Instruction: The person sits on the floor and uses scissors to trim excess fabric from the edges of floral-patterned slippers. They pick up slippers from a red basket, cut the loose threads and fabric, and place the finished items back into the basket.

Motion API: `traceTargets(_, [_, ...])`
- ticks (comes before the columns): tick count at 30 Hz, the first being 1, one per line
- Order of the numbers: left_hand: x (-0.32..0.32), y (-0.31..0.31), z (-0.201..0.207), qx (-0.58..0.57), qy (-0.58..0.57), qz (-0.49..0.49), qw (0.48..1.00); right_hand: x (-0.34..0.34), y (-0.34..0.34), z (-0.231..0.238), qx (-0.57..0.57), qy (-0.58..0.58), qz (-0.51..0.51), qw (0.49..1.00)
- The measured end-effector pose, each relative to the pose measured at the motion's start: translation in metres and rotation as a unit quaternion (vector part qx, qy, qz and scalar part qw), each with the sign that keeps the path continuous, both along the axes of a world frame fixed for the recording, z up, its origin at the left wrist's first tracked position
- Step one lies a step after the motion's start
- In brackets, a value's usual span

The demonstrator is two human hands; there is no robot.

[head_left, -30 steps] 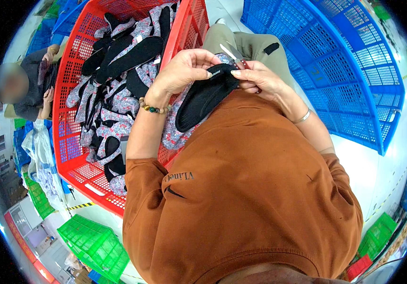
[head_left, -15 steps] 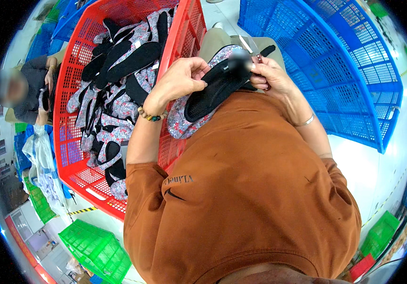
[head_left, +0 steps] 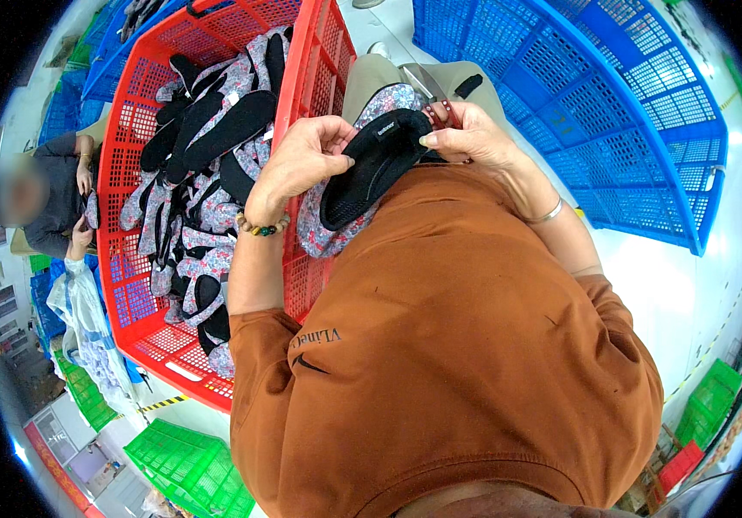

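A slipper [head_left: 369, 177] with a black lining and a grey floral outer side lies tilted across my lap, its black inside facing up. My left hand [head_left: 302, 160] pinches its left edge between thumb and fingers. On the opposite rim presses the thumb of my right hand [head_left: 479, 142]. The same right hand also grips a bladed tool with a dark red handle [head_left: 442, 114], its metal blade [head_left: 423, 84] pointing up and away from me. A short black strip [head_left: 468, 85] rests on my trouser leg just beyond that hand.
To my left stands a red mesh crate [head_left: 293, 78] heaped with black and floral slippers [head_left: 215, 129]. Blue crates [head_left: 552, 112] stand at the right. Beyond the red crate a person [head_left: 60, 181] handles a similar piece. Green crates [head_left: 185, 462] sit at the lower left.
My right thumb has come onto the slipper's rim, and the tool's blade leans further left. The slipper and both hands sit slightly further left, as the whole view has shifted.
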State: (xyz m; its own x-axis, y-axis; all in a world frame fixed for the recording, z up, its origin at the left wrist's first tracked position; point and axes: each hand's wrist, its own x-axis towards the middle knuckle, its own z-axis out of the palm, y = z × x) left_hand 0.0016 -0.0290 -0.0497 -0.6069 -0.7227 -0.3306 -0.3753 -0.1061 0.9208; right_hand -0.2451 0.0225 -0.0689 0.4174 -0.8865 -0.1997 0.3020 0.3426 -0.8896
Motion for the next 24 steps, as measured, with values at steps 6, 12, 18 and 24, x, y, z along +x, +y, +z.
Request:
traceTargets(6, [-0.001, 0.001, 0.001, -0.036, 0.016, 0.008, 0.999, 0.018, 0.009, 0.006, -0.095, 0.092, -0.097, 0.986])
traceTargets(12, [0.000, -0.005, -0.009, -0.131, -0.050, -0.002, 0.990, -0.002, -0.006, 0.007, -0.009, -0.046, -0.163, 0.986])
traceTargets(18, [-0.006, 0.000, -0.009, -0.174, -0.044, 0.007, 0.984, -0.003, 0.008, 0.023, -0.122, 0.092, -0.196, 0.969])
traceTargets(24, [-0.031, 0.039, 0.032, -0.450, 0.094, 0.096, 0.883, 0.021, 0.025, 0.033, -0.287, 0.170, -0.193, 0.923])
